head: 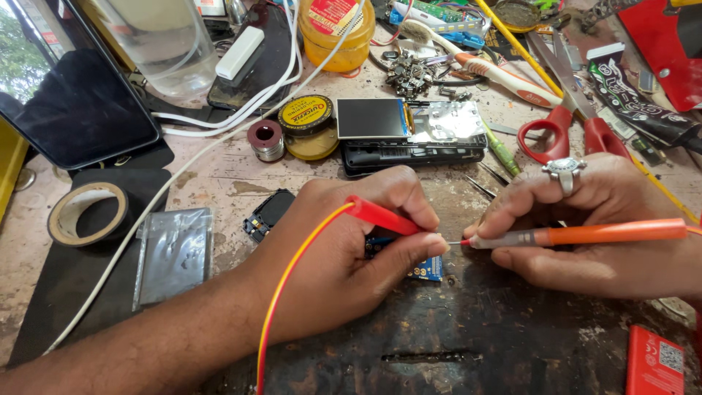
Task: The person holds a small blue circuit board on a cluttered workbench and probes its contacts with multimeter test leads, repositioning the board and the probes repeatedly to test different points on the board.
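The left hand [344, 249] grips a red probe [380, 217] and the right hand [592, 227] an orange probe [585, 235], tips nearly meeting over the blue board [426, 271] under the left fingers, so probing seems underway, needing steady tips.

Red probe [380, 216], orange probe [614, 232]

Worn, stained workbench [512, 336] in daylight
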